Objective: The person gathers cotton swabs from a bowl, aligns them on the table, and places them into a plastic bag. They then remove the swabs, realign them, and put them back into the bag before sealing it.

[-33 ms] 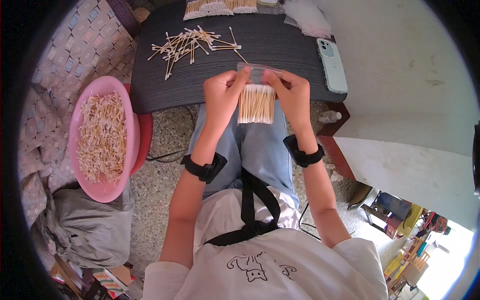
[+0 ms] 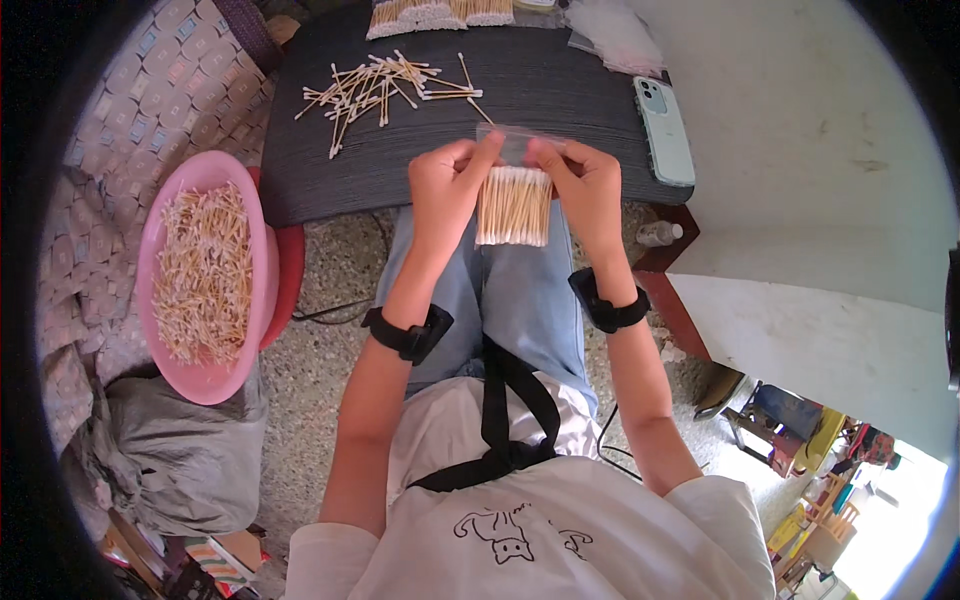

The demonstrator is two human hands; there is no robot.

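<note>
A small clear plastic bag of cotton swabs (image 2: pixel 514 208) hangs upright between my hands, above my lap at the table's near edge. Several wooden-stemmed swabs with white tips stand side by side in it. My left hand (image 2: pixel 447 190) pinches the bag's top left corner between thumb and fingers. At the top right corner my right hand (image 2: pixel 583 185) grips the same bag, its thumb near the upper rim. Some fingertips are hidden behind the bag. Loose cotton swabs (image 2: pixel 385 88) lie in a scattered pile on the dark table (image 2: pixel 570 90), beyond my left hand.
Left of the table, a pink basin (image 2: pixel 262 290) full of cotton swabs rests on a red stool (image 2: pixel 290 275). Filled swab bags (image 2: pixel 440 15) lie at the table's far edge. Empty clear bags (image 2: pixel 615 35) and a pale green phone (image 2: pixel 664 132) are at the right, beside a wall.
</note>
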